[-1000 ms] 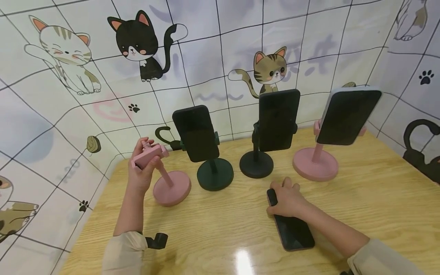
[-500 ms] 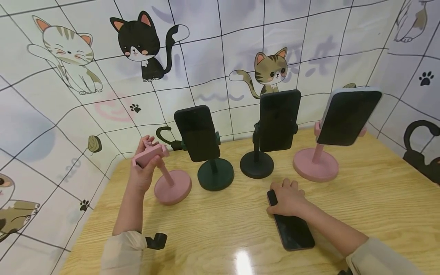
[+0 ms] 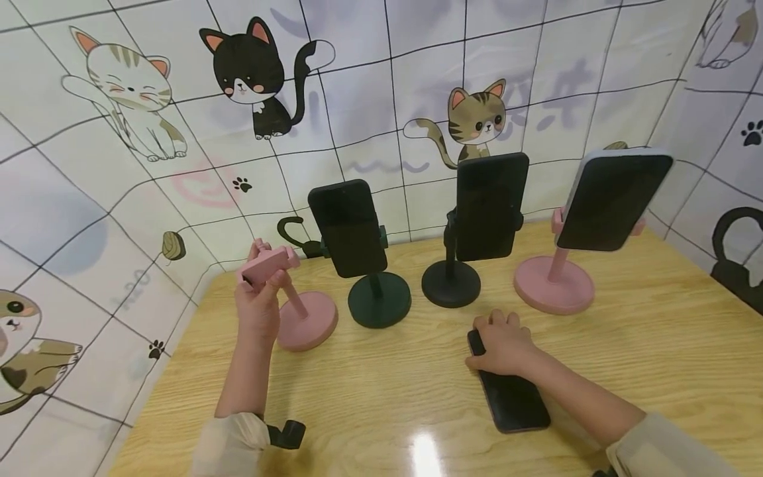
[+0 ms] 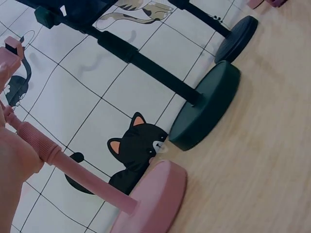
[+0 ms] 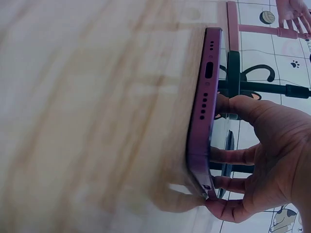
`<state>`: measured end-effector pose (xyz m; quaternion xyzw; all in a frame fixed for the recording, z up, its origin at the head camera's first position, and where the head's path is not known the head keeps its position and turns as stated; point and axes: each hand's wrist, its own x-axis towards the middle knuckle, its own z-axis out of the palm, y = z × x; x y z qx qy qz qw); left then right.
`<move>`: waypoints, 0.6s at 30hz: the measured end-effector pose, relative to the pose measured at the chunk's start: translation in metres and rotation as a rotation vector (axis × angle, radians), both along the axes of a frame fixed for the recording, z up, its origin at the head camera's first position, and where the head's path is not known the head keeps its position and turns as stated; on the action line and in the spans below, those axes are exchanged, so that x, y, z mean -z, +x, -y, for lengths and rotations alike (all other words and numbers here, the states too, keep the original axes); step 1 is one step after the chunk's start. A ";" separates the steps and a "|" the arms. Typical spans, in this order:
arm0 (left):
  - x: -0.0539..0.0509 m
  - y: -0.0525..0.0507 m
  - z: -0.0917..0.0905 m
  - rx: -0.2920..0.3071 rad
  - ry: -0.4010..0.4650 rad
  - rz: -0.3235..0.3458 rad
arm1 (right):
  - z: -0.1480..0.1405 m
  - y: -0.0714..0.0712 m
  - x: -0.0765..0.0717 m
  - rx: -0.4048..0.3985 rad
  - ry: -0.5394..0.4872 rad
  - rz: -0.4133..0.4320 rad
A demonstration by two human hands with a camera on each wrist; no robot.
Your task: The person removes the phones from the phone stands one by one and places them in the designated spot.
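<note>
My left hand (image 3: 260, 301) grips the clamp head of a pink phone stand (image 3: 306, 322) at the left; its round base rests on the table. In the left wrist view the stand's ribbed stem (image 4: 39, 141) runs down past the palm. A dark smartphone (image 3: 515, 404) lies flat on the table, screen up. My right hand (image 3: 505, 346) holds it across its far end, thumb on the left side and fingers over the far and right edges. In the right wrist view the phone's purplish edge (image 5: 203, 107) with its charging port faces the camera, close to the wood.
Along the back stand a dark green phone stand (image 3: 379, 300), a black phone stand (image 3: 451, 283) and another pink phone stand (image 3: 554, 285), each bearing an upright phone. Behind them hangs a cat-printed cloth (image 3: 369, 99). The wooden table (image 3: 369, 397) extends in front.
The head view has shifted slightly, so everything sits a little further right. My left hand has turned a little at the pink clamp. The right hand and its phone stay put.
</note>
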<state>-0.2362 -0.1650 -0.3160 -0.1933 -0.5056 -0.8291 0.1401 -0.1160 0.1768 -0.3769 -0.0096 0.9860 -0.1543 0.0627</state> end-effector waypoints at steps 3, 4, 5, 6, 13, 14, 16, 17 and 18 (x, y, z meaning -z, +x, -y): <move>0.007 0.007 -0.004 -0.154 -0.039 0.055 | 0.001 0.002 -0.001 -0.028 0.021 -0.001; 0.009 0.010 -0.004 -0.202 -0.062 0.098 | 0.002 0.002 -0.002 -0.045 0.026 -0.003; 0.010 0.014 -0.004 -0.241 -0.096 0.141 | 0.003 0.002 -0.002 -0.064 0.028 -0.008; 0.013 0.017 -0.004 -0.270 -0.135 0.182 | 0.004 0.002 -0.003 -0.083 0.028 -0.016; 0.027 0.046 -0.004 -0.272 -0.516 0.319 | 0.025 0.005 -0.017 -0.205 -0.026 -0.068; 0.029 0.050 -0.005 -0.265 -0.564 0.306 | 0.029 0.005 -0.019 -0.225 -0.035 -0.073; 0.032 0.057 -0.010 -0.239 -0.662 0.274 | 0.036 0.005 -0.023 -0.264 -0.072 -0.073; 0.033 0.061 -0.014 -0.223 -0.702 0.258 | 0.039 0.006 -0.026 -0.285 -0.095 -0.078; 0.033 0.065 -0.017 -0.203 -0.729 0.244 | 0.042 0.006 -0.027 -0.305 -0.114 -0.082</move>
